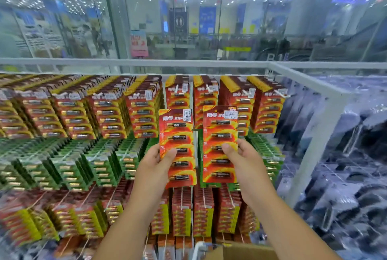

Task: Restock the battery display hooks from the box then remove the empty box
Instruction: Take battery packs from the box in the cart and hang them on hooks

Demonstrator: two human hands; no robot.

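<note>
My left hand (156,160) grips a stack of red battery cards (178,132) by its lower left edge, thumb across the front. My right hand (244,155) grips a second red battery card stack (219,132) by its right side, thumb on the front. Both stacks are upright, side by side, in front of the display. Behind them the top row of display hooks (178,89) carries rows of red battery packs. A corner of the cardboard box (238,251) shows at the bottom edge, below my right forearm.
Green battery packs (69,165) fill the middle row and red-yellow packs (88,222) the lower row. A white metal frame (314,84) bounds the display on the right, with dark packaged goods (345,165) beyond it. Glass panels stand behind.
</note>
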